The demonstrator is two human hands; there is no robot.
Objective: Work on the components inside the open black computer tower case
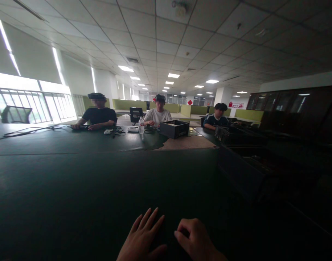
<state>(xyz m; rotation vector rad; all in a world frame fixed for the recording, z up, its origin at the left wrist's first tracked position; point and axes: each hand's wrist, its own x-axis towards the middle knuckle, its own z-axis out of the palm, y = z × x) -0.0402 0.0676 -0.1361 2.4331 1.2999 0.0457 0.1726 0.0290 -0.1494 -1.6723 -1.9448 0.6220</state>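
Note:
My left hand [144, 235] lies palm down on the dark green table top [100, 188], fingers stretched out and a little apart, with nothing in it. Just to its right, my right hand [194, 237] is curled into a loose fist at the near side of the table. Its thumb and index finger come together around a dark hollow, where I see no object. The two hands do not touch each other. Nearest to my right hand is a large dark open box [244, 177], ahead and to the right, with dim contents.
Across the table sit three people. A water bottle [141, 125], a white device [133, 129], several cables [118, 131] and a dark box [174, 129] stand on the far side. Another dark box [231, 134] is at the right. The table covering is torn, baring a brown patch [187, 142].

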